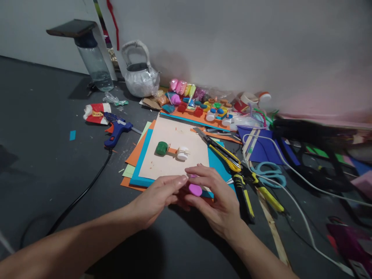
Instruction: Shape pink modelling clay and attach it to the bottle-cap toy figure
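Both my hands meet over the near edge of a stack of coloured paper [151,155]. Between them is a piece of pink-purple modelling clay [195,190]. The thumb and fingers of my right hand [216,190] curl around the clay. My left hand [162,195] presses in from the left with its fingers closed together; its fingertips are partly hidden behind the clay. Just beyond, on the pale top sheet, lies a small model with a green wheel-like piece [162,148], a white one [183,153] and an orange strip [172,150] joining them.
To the right lie a yellow utility knife [223,153], pliers [243,197], blue scissors [269,174] and a white cable [296,205]. A blue glue gun [117,130] sits left. A kettle [141,79], water bottle [94,64] and bagged clay [183,88] stand behind.
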`<action>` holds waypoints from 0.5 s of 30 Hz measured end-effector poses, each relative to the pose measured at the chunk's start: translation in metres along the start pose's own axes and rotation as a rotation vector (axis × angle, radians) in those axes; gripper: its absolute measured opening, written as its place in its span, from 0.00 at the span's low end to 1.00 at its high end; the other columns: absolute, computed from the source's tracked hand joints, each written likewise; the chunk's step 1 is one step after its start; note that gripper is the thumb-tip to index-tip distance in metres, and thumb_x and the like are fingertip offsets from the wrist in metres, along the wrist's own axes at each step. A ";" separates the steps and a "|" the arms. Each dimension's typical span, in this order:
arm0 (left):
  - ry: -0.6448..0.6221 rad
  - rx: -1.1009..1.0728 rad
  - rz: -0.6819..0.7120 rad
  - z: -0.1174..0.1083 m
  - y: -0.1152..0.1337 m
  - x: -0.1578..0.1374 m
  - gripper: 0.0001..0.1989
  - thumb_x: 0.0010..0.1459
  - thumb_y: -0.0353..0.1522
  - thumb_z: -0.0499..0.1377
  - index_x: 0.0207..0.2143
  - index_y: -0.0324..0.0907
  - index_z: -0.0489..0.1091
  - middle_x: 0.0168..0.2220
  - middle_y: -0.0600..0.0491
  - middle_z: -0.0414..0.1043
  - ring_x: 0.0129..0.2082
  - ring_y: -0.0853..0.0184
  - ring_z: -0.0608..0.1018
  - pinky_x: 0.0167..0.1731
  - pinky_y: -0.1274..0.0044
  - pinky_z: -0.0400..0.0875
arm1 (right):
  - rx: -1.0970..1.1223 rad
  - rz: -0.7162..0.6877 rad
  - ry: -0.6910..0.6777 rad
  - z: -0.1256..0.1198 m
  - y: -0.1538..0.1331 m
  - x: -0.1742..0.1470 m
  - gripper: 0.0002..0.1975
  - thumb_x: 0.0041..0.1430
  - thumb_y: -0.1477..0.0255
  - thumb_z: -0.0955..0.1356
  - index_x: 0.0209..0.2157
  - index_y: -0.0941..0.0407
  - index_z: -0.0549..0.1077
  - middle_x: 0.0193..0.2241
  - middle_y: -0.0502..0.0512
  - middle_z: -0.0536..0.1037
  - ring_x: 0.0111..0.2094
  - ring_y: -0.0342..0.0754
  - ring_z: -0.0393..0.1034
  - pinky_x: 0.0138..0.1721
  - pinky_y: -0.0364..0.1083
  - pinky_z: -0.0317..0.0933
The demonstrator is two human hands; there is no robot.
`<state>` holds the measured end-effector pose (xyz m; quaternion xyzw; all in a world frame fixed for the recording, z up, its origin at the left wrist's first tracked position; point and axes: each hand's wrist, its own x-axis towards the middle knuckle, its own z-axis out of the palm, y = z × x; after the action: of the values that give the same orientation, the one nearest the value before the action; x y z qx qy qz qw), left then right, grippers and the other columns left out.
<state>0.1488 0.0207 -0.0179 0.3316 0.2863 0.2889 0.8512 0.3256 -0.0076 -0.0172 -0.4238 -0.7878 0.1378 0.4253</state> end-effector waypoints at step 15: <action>0.003 0.148 -0.011 -0.002 0.002 0.000 0.11 0.55 0.38 0.66 0.35 0.39 0.77 0.33 0.53 0.74 0.35 0.69 0.72 0.40 0.77 0.65 | -0.055 -0.063 -0.044 0.000 0.000 0.001 0.10 0.63 0.70 0.69 0.47 0.53 0.71 0.47 0.60 0.78 0.50 0.51 0.73 0.57 0.58 0.64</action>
<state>0.1464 0.0223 -0.0178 0.3919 0.3100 0.2629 0.8253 0.3251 -0.0070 -0.0169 -0.4072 -0.8133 0.1118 0.4002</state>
